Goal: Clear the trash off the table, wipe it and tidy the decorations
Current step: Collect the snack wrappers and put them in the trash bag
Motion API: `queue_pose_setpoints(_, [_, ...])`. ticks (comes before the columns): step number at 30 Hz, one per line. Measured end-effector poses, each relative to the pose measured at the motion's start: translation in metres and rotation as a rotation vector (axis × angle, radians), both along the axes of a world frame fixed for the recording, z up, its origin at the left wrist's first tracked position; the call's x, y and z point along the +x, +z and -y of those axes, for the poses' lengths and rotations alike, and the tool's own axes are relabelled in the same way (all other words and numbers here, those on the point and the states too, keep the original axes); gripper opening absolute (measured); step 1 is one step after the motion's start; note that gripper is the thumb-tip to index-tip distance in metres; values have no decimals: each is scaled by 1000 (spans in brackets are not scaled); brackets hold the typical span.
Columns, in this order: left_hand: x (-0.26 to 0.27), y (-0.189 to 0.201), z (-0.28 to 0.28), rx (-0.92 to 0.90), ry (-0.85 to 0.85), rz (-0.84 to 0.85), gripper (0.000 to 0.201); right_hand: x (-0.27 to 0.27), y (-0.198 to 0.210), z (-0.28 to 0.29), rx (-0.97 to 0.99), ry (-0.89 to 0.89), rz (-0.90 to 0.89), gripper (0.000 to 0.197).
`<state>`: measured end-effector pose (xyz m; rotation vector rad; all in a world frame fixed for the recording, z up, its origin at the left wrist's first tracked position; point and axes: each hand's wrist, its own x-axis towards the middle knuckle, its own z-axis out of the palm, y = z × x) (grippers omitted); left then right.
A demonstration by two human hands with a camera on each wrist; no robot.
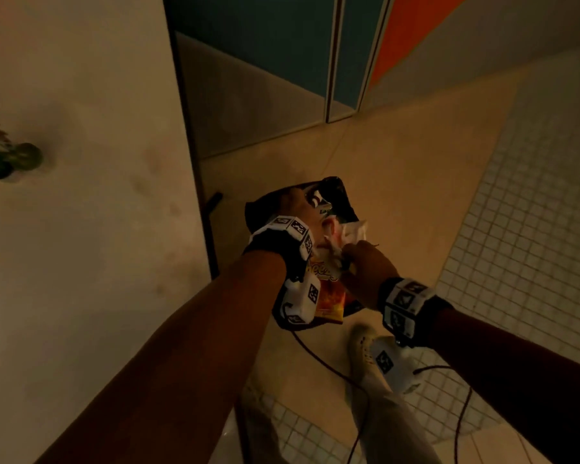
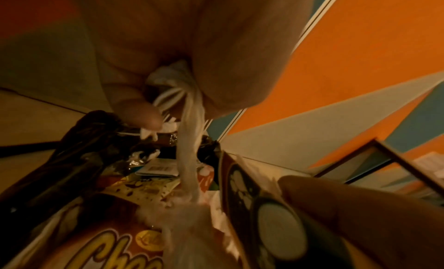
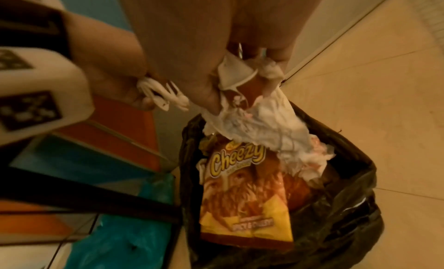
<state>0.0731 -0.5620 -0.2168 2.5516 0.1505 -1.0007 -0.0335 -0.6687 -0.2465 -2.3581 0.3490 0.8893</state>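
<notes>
A black trash bag [image 1: 339, 199] stands open on the floor beside the table [image 1: 81, 246]. Over its mouth my right hand [image 1: 362, 266] grips a bundle of trash: crumpled white tissue [image 3: 259, 124], a squashed paper cup [image 3: 240, 77] and an orange Cheezy snack packet [image 3: 245, 201] hanging down into the bag. My left hand [image 1: 293, 204] is at the bag's far rim, fingers curled round a twisted white strip [image 2: 175, 83] that runs down to the bundle. More wrappers [image 2: 153, 168] lie inside the bag.
A green plant decoration [image 1: 7, 159] sits at the table's left edge. My legs and a shoe [image 1: 365, 346] stand just behind the bag, with cables trailing on the tiled floor. Blue and orange wall panels [image 1: 399, 45] rise beyond.
</notes>
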Motion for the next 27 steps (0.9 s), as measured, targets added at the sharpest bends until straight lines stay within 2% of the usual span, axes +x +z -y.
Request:
queue_pose_setpoints(2, [7, -21, 6, 63, -87, -15, 68, 4, -20, 3, -6, 81, 2, 26])
queue_pose_setpoints(5, [17, -51, 12, 142, -252, 59, 53, 11, -44, 5, 2, 220, -18, 51])
queue_pose_setpoints(9, [29, -79, 17, 178, -348, 92, 42, 19, -73, 1, -27, 361, -20, 64])
queue_pose_setpoints(12, [30, -93, 18, 158, -437, 130, 30, 22, -81, 0, -36, 454, -4, 63])
queue_pose_setpoints(14, [29, -101, 18, 159, -461, 122, 33, 23, -83, 1, 24, 433, 57, 54])
queue_pose_setpoints(17, [28, -108, 17, 209, -422, -114, 56, 28, -87, 0, 88, 373, 109, 37])
queue_pose_setpoints(21, [25, -111, 19, 336, -450, -348, 75, 40, -104, -5, 73, 381, -79, 50])
queue_pose_setpoints(23, [27, -121, 21, 379, -448, -350, 74, 43, -114, -7, 65, 342, -101, 48])
queue_pose_setpoints(25, [26, -126, 22, 291, -419, -305, 59, 43, -120, -6, 60, 346, -115, 45])
queue_pose_setpoints(27, [24, -124, 19, 290, -474, -250, 55, 43, -115, -5, 83, 293, -167, 46])
